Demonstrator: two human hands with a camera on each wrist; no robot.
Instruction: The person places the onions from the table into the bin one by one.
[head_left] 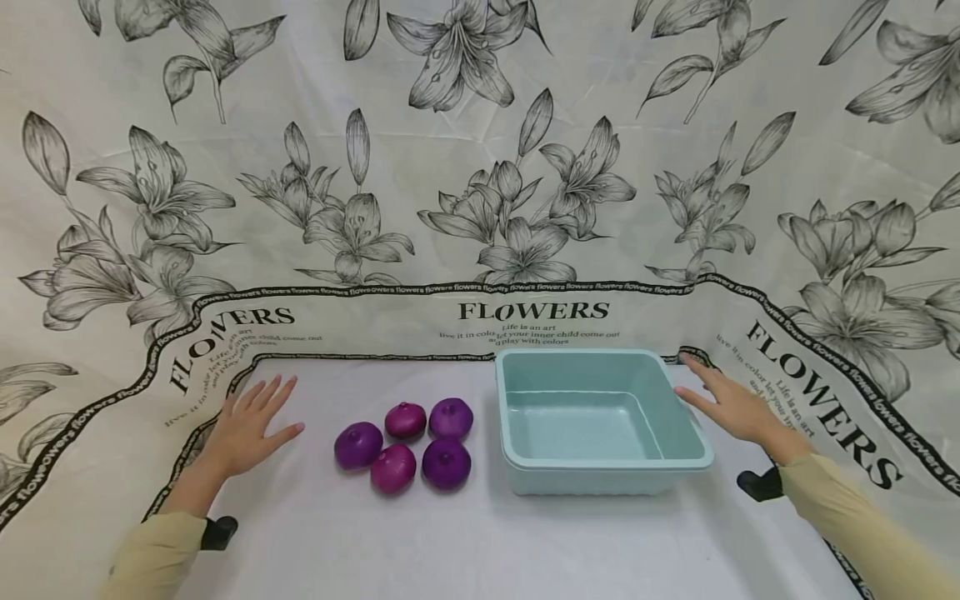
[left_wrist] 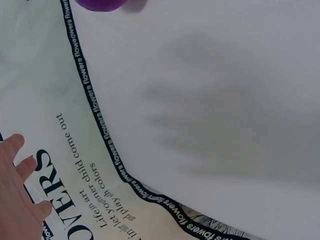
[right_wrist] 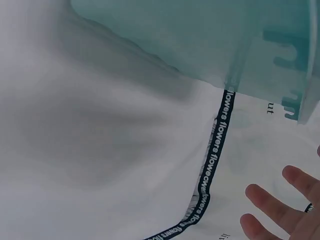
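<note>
Several purple onions [head_left: 447,463] sit in a cluster left of centre, some deep violet and some more magenta. To their right stands a pale teal plastic basin [head_left: 600,463], with nothing inside it. My left hand [head_left: 251,429] hovers left of the onions, fingers spread and holding nothing; its fingers [left_wrist: 26,167] also show at the edge of the left wrist view. Over at the basin's right side is my right hand [head_left: 735,406], fingers extended, fingertips close to the rim. The right wrist view shows those fingers [right_wrist: 272,207] below the basin's side wall [right_wrist: 200,40].
A white cloth [head_left: 390,550] covers the table, bordered by a black lettered band [head_left: 375,358]. Behind and at both sides hangs a floral-print cloth [head_left: 480,183]. Dark straps [head_left: 219,533] sit at both wrists, by the sleeves.
</note>
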